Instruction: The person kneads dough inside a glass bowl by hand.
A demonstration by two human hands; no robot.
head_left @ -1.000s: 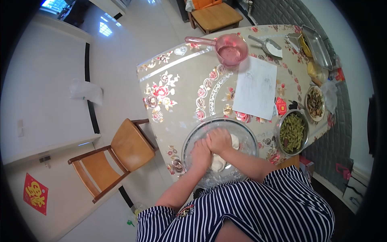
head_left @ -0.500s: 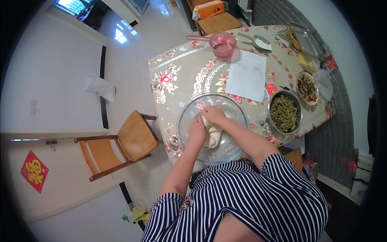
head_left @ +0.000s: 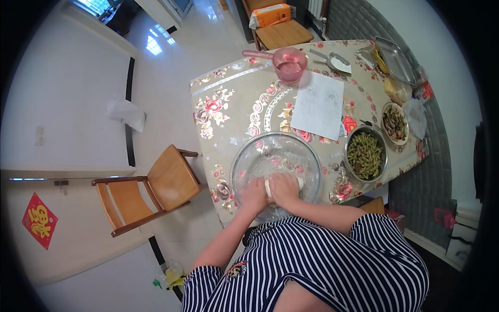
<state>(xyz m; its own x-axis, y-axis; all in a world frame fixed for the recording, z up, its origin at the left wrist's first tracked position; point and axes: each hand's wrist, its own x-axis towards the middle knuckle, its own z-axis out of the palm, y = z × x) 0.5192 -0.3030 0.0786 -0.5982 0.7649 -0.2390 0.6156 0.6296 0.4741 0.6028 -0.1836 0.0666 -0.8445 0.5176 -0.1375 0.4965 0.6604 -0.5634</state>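
Note:
A large clear glass bowl point(head_left: 243, 156) stands at the near edge of the table. Inside it, on the near side, is a lump of pale dough point(head_left: 268, 188), mostly covered by my hands. My right hand point(head_left: 285, 188) curls over the top of the dough, its fingers bent down around it. Close beside it, my left hand point(head_left: 254, 194) grips the dough's left end with fingers bent. Small smears of dough or flour cling to the glass.
A metal bowl of green pods point(head_left: 365, 155) and a plate of food point(head_left: 395, 124) stand at right. Beyond lie a white paper sheet point(head_left: 318, 105), a pink saucepan-shaped dipper point(head_left: 289, 64), a flour scoop point(head_left: 338, 63) and a metal tray point(head_left: 396, 60). A wooden chair point(head_left: 171, 179) is at left.
Both hands have moved toward my body, from the bowl's middle to its near side. The dough, stretched out before, is now bunched under them.

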